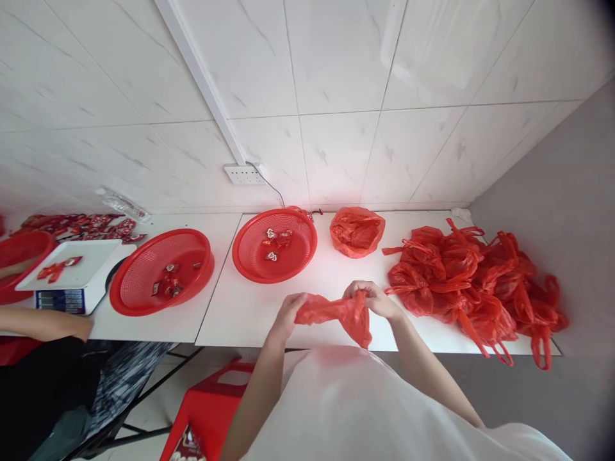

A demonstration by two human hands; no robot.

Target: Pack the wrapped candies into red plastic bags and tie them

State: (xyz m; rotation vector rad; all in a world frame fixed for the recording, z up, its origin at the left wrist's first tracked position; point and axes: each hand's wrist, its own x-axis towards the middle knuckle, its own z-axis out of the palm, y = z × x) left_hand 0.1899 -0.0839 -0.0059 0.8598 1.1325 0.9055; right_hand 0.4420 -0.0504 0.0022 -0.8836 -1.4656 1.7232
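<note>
Both my hands grip one red plastic bag above the near edge of the white table. My left hand pinches its left end. My right hand is closed on its right end, and the bag's loose part hangs down below that hand. Just beyond them stands a red mesh basket with a few red-wrapped sweets inside. An open red bag sits to the basket's right.
A heap of several red plastic bags covers the table's right part. A second red basket, a white scale and another person's arm are at the left. A red stool stands under the table.
</note>
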